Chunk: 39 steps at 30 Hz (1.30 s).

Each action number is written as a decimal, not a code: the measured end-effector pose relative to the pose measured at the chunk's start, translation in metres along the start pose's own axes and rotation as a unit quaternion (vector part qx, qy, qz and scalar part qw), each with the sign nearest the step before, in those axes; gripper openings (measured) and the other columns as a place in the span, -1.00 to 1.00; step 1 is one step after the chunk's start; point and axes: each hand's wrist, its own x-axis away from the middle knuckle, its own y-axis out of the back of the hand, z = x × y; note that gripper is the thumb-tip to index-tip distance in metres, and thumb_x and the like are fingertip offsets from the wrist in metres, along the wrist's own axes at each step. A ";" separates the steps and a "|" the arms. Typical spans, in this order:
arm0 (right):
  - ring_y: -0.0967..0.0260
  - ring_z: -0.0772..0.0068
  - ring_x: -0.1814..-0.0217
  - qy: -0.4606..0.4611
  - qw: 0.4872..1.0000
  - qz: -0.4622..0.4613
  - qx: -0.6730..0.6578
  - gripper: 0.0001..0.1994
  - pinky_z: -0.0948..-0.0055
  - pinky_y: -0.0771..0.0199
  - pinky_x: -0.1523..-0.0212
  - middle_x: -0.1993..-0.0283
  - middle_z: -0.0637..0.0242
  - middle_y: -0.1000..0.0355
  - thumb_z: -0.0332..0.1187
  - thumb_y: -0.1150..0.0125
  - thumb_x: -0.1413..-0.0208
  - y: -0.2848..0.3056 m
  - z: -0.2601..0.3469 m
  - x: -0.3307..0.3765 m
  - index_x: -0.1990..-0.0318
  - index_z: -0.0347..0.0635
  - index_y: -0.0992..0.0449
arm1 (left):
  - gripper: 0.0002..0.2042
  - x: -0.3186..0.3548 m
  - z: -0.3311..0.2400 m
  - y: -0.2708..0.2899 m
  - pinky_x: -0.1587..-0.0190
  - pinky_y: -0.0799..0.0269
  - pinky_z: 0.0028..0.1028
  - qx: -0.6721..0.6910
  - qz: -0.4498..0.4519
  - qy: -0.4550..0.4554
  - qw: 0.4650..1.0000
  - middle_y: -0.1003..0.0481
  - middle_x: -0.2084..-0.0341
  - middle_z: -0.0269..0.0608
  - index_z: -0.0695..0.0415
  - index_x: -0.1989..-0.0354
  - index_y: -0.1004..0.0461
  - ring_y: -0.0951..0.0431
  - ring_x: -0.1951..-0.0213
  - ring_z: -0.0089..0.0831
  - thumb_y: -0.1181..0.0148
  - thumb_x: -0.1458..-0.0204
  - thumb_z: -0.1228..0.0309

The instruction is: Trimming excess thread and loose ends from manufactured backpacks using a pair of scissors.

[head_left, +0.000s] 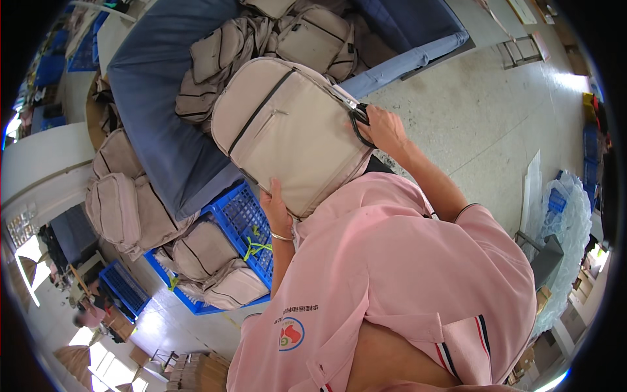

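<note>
A beige backpack (294,137) with dark zipper lines lies tilted in front of me, against my body. My left hand (277,210) grips its lower left edge, thumb on top and the other fingers hidden beneath. At its right side my right hand (386,130) is closed round the black handles of a pair of scissors (359,123). The scissors' metal blades point away from me along the bag's upper right edge. Whether they touch a thread there is too small to tell.
Beyond the backpack stands a large bin lined with dark blue cloth (147,98), heaped with similar backpacks (313,39). More bags (121,202) are stacked to its left. A blue plastic crate (245,215) holding bags stands at my left. Bubble wrap (568,222) is at the right.
</note>
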 end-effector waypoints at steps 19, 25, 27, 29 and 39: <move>-0.39 0.15 0.58 -0.127 0.955 -0.011 -0.268 -0.52 0.15 -0.33 0.53 0.58 0.04 -0.35 0.00 -0.20 -0.20 -0.059 -0.006 0.030 0.36 -0.39 -0.45 | -0.79 0.009 -0.062 -0.008 0.20 -0.36 -0.53 -0.191 -0.195 -0.191 0.943 -0.53 0.33 -0.31 0.30 0.16 -0.54 -0.43 0.32 -0.56 -0.07 -0.29 0.39; -0.24 0.63 0.62 -0.119 0.857 -0.088 -0.494 -0.63 0.55 -0.41 0.61 0.46 0.41 -0.36 -0.13 -0.03 -0.31 -0.042 -0.018 0.013 -0.01 -0.25 -0.51 | -0.87 0.033 -0.178 0.003 0.28 -0.37 -0.48 -0.370 -0.069 -0.416 0.828 -0.49 0.42 -0.17 0.29 0.22 -0.53 -0.45 0.39 -0.37 -0.11 -0.21 0.49; -0.23 0.64 0.63 -0.096 0.852 -0.118 -0.500 -0.66 0.55 -0.40 0.60 0.49 0.44 -0.32 -0.13 -0.09 -0.29 -0.022 -0.013 0.001 0.04 -0.25 -0.51 | -0.91 0.037 -0.225 -0.001 0.17 -0.38 -0.40 -0.518 0.034 -0.456 0.723 -0.50 0.41 -0.14 0.22 0.24 -0.54 -0.50 0.32 -0.24 -0.17 -0.12 0.50; -0.24 0.69 0.55 -0.091 0.845 -0.201 -0.488 -0.64 0.57 -0.34 0.58 0.51 0.43 -0.34 -0.09 -0.24 -0.24 0.007 0.002 -0.008 0.30 -0.28 -0.47 | -0.91 0.028 -0.264 -0.015 0.07 -0.36 -0.34 -0.571 0.077 -0.497 0.649 -0.52 0.39 -0.18 0.18 0.26 -0.55 -0.51 0.27 -0.25 -0.19 -0.08 0.48; -0.43 0.07 0.31 0.233 0.960 -0.094 -0.128 -0.61 0.17 -0.39 0.33 0.32 0.13 -0.33 -0.17 -0.38 -0.04 0.023 0.047 -0.034 0.24 -0.28 -0.35 | -0.92 -0.117 -0.183 -0.070 -0.38 0.11 0.03 -0.690 0.250 -0.474 0.486 -0.54 0.39 -0.49 0.01 0.38 -0.62 -0.45 0.09 -0.46 -0.20 -0.05 0.42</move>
